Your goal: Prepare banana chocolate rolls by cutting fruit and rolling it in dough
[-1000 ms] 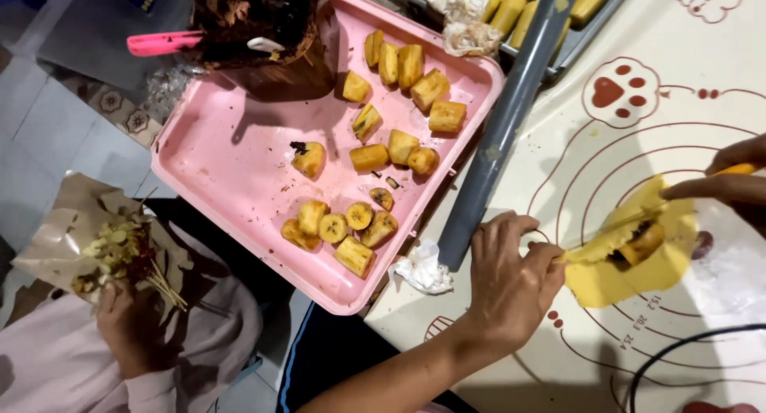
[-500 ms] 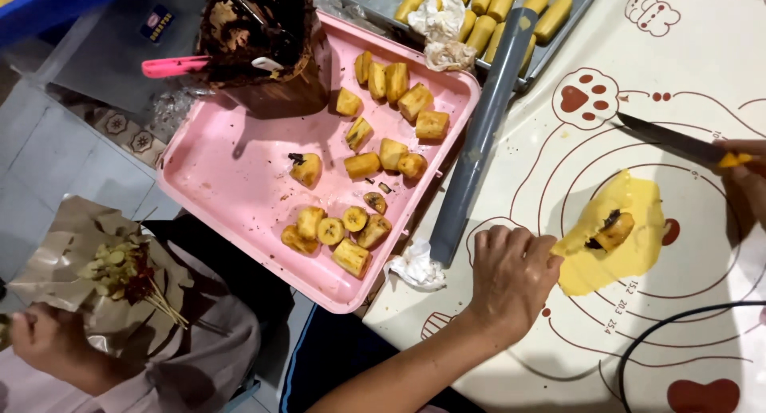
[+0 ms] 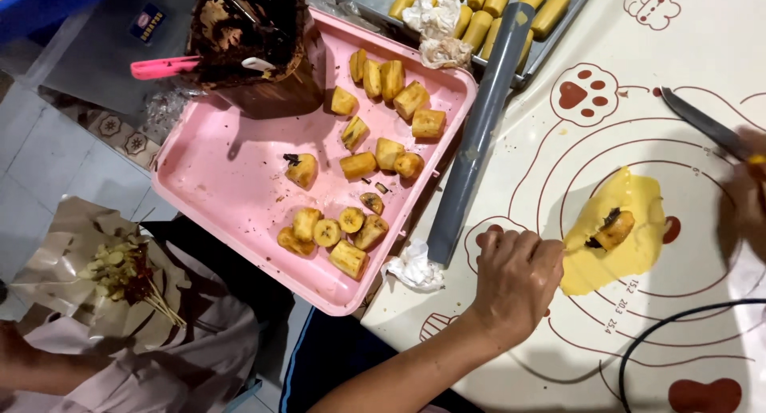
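Left hand: the left hand (image 3: 515, 281) is laid knuckles-up on the baking mat (image 3: 638, 54), fingers curled together; the fingertips are tucked at the edge of the yellow dough sheet (image 3: 618, 249), and whether that edge is pinched cannot be told.
Right hand: only a blurred sliver of the right hand (image 3: 746, 197) is seen at the frame's right edge; it is closed on the knife (image 3: 702, 124), whose handle is hidden by it.
Dough sheet: a banana piece (image 3: 613, 229) with a dark smear is carried on it.
Pink tray: cut banana pieces (image 3: 375, 154) are scattered on the pink tray (image 3: 231, 197), just beside a grey rolling pin (image 3: 479, 134).
Chocolate tub: the chocolate tub (image 3: 255, 46) is cut off at the top.
Metal tray: the metal tray (image 3: 558, 38) of rolled pieces is only partly shown.
Other person: skewers on brown paper (image 3: 128, 277) are held below left.
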